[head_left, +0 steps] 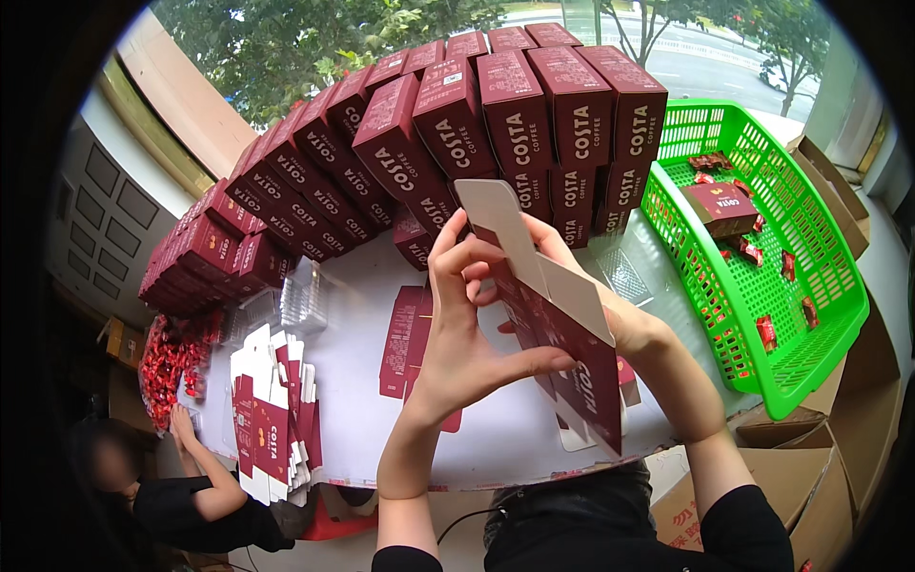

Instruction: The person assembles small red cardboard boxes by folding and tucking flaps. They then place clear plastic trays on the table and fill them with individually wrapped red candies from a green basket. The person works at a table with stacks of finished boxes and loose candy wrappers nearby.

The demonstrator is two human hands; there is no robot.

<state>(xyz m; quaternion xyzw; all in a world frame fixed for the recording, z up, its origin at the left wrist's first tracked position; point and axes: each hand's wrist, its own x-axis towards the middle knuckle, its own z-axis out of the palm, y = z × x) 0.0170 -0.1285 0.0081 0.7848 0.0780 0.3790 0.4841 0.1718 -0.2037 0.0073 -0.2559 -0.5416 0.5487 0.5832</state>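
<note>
A heap of red sweets (pixel 176 367) lay at the far left of the table (pixel 353 276), with a co-worker's hands (pixel 183 429) close together just beside it. Next came a pile of flat cartons (pixel 267 424), maroon and white, with clear trays (pixel 305 297) behind.

The left hand (pixel 457 348) rose from a nearly upright forearm, palm turned toward the right. Its fingers bent upward near the top flap, while its thumb stretched sideways in front of the maroon face; thumb and fingers stood wide apart in a C, and I couldn't tell whether they pressed on anything.

The carton (pixel 570 329) was up above the table between both hands, tilted, running from upper left to lower right. Its printed face was maroon with pale lettering; plain whitish flaps stuck out at its top and along its upper right side.

The right hand (pixel 562 248) came in from the lower right, forearm slanting up and inward, and held the carton from behind, its fingers curled round; most of that grip was hidden.

Stacked boxes (pixel 515 119) rose behind the hands. At the far right stood a green basket (pixel 783 393) holding a maroon box (pixel 721 208) and scattered sweets.
</note>
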